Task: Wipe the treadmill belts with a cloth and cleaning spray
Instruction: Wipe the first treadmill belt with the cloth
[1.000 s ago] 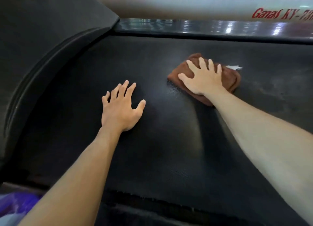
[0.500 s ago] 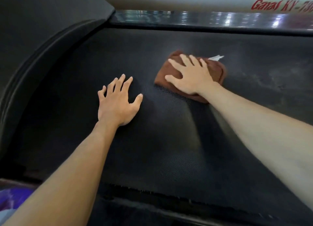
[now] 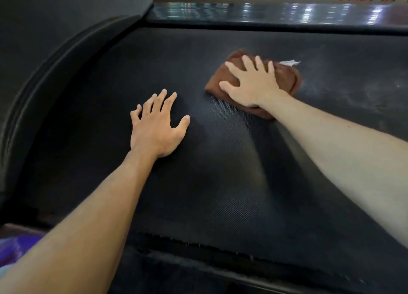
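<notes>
Right of centre in the frame, our right hand (image 3: 254, 84) presses flat-fingered on the folded brown cloth (image 3: 284, 79) against the black textured treadmill belt (image 3: 220, 194); our left hand (image 3: 155, 128) rests spread, empty. The folded cloth could bunch, missing the dusty patch.

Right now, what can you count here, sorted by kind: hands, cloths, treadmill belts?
Hands: 2, the left hand flat on the belt, the right hand pressing on the cloth.
Cloths: 1, the brown cloth, with a white tag at its far edge.
Treadmill belts: 1, the black belt.
Spray bottles: 0 in view.
Total: 4.
</notes>
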The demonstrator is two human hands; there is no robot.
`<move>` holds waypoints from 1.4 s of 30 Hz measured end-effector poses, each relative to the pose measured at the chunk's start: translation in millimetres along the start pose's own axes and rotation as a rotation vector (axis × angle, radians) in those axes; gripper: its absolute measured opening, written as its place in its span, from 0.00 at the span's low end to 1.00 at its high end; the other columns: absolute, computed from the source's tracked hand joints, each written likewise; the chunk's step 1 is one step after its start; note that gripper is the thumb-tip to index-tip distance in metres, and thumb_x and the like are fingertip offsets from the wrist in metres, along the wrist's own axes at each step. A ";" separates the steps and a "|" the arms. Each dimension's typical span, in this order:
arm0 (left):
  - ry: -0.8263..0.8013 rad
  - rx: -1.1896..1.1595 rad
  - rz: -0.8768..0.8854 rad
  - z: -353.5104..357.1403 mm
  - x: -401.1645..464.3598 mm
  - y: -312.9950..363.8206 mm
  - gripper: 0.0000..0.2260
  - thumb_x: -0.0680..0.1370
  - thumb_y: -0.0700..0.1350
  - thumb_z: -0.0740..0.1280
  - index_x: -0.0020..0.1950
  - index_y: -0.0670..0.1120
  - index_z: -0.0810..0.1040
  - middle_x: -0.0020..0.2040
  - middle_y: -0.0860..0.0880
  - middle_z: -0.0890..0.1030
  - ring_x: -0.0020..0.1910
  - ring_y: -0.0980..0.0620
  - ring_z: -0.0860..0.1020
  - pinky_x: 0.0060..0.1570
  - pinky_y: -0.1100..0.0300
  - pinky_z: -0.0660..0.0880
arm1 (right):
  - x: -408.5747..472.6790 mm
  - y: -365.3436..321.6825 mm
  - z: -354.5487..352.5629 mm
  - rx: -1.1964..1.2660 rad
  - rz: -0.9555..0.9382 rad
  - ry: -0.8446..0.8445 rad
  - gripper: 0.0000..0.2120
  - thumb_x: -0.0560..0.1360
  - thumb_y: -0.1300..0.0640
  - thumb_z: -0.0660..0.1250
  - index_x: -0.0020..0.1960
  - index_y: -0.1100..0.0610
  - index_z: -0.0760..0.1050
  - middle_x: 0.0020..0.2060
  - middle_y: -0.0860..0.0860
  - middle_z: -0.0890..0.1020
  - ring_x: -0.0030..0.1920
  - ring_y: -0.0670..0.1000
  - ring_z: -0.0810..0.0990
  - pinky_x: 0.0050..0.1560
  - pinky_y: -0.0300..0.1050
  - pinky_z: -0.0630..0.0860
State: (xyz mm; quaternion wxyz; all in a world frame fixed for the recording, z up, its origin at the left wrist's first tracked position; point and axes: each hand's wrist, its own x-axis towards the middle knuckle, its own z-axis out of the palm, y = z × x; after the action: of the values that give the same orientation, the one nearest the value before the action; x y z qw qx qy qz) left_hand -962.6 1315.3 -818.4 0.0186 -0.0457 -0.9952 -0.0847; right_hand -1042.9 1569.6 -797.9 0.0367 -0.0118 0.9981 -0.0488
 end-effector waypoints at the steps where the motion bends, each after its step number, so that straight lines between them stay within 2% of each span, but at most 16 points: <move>1: 0.003 -0.004 -0.003 0.0 -0.6 0.0 0.32 0.81 0.66 0.51 0.83 0.56 0.52 0.84 0.55 0.50 0.82 0.52 0.47 0.79 0.43 0.47 | -13.6 6.5 4.0 -0.006 -0.062 0.014 0.36 0.78 0.25 0.48 0.83 0.36 0.50 0.85 0.52 0.49 0.83 0.62 0.45 0.80 0.67 0.41; 3: 0.003 -0.002 -0.007 -0.7 -0.3 0.2 0.32 0.81 0.66 0.51 0.83 0.56 0.51 0.84 0.55 0.49 0.82 0.52 0.47 0.80 0.43 0.47 | -34.7 21.9 8.3 -0.010 -0.065 0.034 0.36 0.77 0.24 0.48 0.82 0.35 0.51 0.84 0.50 0.50 0.83 0.59 0.47 0.81 0.64 0.42; 7: -0.007 0.015 0.000 -0.8 -0.6 3.4 0.32 0.82 0.66 0.51 0.83 0.56 0.50 0.84 0.55 0.48 0.82 0.52 0.46 0.80 0.44 0.47 | -4.5 28.4 0.3 0.040 0.313 0.039 0.40 0.76 0.23 0.47 0.83 0.39 0.51 0.84 0.55 0.49 0.83 0.65 0.44 0.79 0.69 0.39; 9: -0.011 0.014 -0.007 -1.8 0.7 1.7 0.32 0.81 0.66 0.51 0.83 0.57 0.50 0.84 0.55 0.48 0.82 0.52 0.47 0.79 0.44 0.47 | 24.0 13.1 -4.1 0.057 0.378 0.047 0.39 0.78 0.25 0.47 0.84 0.41 0.52 0.84 0.58 0.49 0.82 0.67 0.45 0.77 0.72 0.39; 11: -0.018 0.010 -0.013 -1.9 1.4 1.9 0.32 0.81 0.66 0.51 0.83 0.57 0.50 0.84 0.55 0.49 0.82 0.52 0.47 0.79 0.43 0.48 | 42.3 -0.1 -3.1 0.045 0.300 0.055 0.36 0.79 0.28 0.48 0.84 0.41 0.53 0.84 0.58 0.50 0.82 0.68 0.45 0.77 0.72 0.39; 16: -0.024 0.016 -0.012 -4.9 1.8 2.4 0.33 0.81 0.66 0.52 0.83 0.56 0.51 0.84 0.55 0.49 0.82 0.51 0.47 0.79 0.42 0.49 | 3.7 5.4 2.2 -0.011 -0.120 0.004 0.33 0.79 0.27 0.48 0.82 0.35 0.52 0.84 0.50 0.51 0.83 0.60 0.46 0.80 0.66 0.41; 18: -0.030 0.013 -0.014 -4.8 0.9 2.3 0.33 0.81 0.66 0.51 0.84 0.56 0.50 0.84 0.54 0.48 0.83 0.51 0.47 0.79 0.42 0.49 | -17.4 23.8 9.0 -0.014 -0.066 0.046 0.35 0.77 0.25 0.47 0.82 0.35 0.52 0.84 0.50 0.51 0.83 0.59 0.48 0.80 0.65 0.43; 21: -0.016 0.012 -0.006 -3.3 -1.5 2.8 0.33 0.81 0.66 0.50 0.84 0.56 0.50 0.84 0.55 0.48 0.82 0.52 0.46 0.79 0.43 0.48 | 0.4 37.7 3.9 0.024 0.247 0.056 0.39 0.76 0.24 0.46 0.83 0.38 0.52 0.84 0.54 0.50 0.82 0.65 0.47 0.79 0.70 0.42; 23: -0.013 0.014 -0.005 -2.0 -1.4 2.5 0.33 0.80 0.66 0.50 0.83 0.56 0.51 0.84 0.55 0.48 0.82 0.52 0.46 0.79 0.43 0.47 | 33.1 28.8 -1.8 0.046 0.352 0.058 0.39 0.77 0.25 0.46 0.84 0.41 0.52 0.84 0.57 0.49 0.82 0.68 0.45 0.77 0.74 0.40; 25: -0.020 0.011 -0.008 -1.1 -0.2 1.9 0.33 0.80 0.66 0.49 0.83 0.56 0.50 0.84 0.55 0.49 0.82 0.52 0.46 0.79 0.43 0.48 | 60.1 12.4 -4.0 0.055 0.305 0.044 0.38 0.78 0.26 0.46 0.84 0.42 0.53 0.84 0.58 0.49 0.82 0.68 0.45 0.77 0.74 0.39; 27: -0.017 0.011 -0.006 -1.6 0.7 1.4 0.33 0.80 0.67 0.50 0.83 0.56 0.50 0.84 0.55 0.49 0.82 0.52 0.47 0.79 0.43 0.48 | 68.5 -3.8 -4.7 0.054 0.154 0.022 0.36 0.79 0.27 0.48 0.83 0.40 0.53 0.84 0.56 0.50 0.82 0.66 0.45 0.78 0.72 0.40; 31: -0.022 0.014 -0.008 -3.2 0.5 1.6 0.33 0.80 0.67 0.50 0.83 0.56 0.50 0.84 0.55 0.48 0.82 0.52 0.46 0.79 0.43 0.48 | 28.8 -6.3 4.6 -0.002 -0.129 0.020 0.34 0.78 0.26 0.49 0.82 0.35 0.53 0.84 0.50 0.51 0.83 0.59 0.47 0.80 0.66 0.41; 33: -0.021 0.004 -0.009 -2.4 0.4 1.6 0.33 0.80 0.67 0.50 0.83 0.57 0.50 0.84 0.55 0.48 0.82 0.52 0.46 0.79 0.43 0.48 | 17.6 9.5 8.4 0.004 -0.067 0.037 0.36 0.77 0.24 0.48 0.82 0.34 0.52 0.84 0.48 0.51 0.83 0.58 0.47 0.80 0.65 0.42; 37: -0.019 0.008 -0.009 -2.7 1.4 0.7 0.34 0.79 0.67 0.49 0.83 0.57 0.49 0.84 0.56 0.47 0.82 0.54 0.45 0.80 0.44 0.47 | 66.2 19.5 -4.4 0.070 0.233 0.050 0.37 0.77 0.25 0.48 0.83 0.38 0.54 0.84 0.54 0.50 0.83 0.64 0.46 0.79 0.71 0.40; 39: -0.019 0.002 -0.010 -3.5 1.0 1.1 0.34 0.79 0.67 0.48 0.83 0.58 0.49 0.84 0.57 0.47 0.82 0.55 0.44 0.80 0.45 0.46 | 91.6 7.0 -6.4 0.070 0.203 0.042 0.36 0.79 0.27 0.48 0.83 0.39 0.53 0.84 0.55 0.49 0.82 0.66 0.44 0.78 0.73 0.40; 42: -0.037 0.003 -0.009 -4.9 0.8 1.8 0.34 0.79 0.68 0.48 0.83 0.58 0.48 0.84 0.57 0.46 0.82 0.55 0.43 0.80 0.46 0.46 | 83.0 -16.9 -0.2 0.036 -0.038 0.030 0.34 0.80 0.28 0.50 0.83 0.37 0.53 0.84 0.53 0.46 0.83 0.60 0.40 0.78 0.72 0.39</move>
State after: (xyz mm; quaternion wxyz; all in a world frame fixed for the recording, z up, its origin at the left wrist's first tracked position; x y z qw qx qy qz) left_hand -963.1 1316.2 -813.2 0.0001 -0.0429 -0.9957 -0.0824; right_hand -1125.4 1550.5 -802.0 0.0212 -0.0295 0.9970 -0.0678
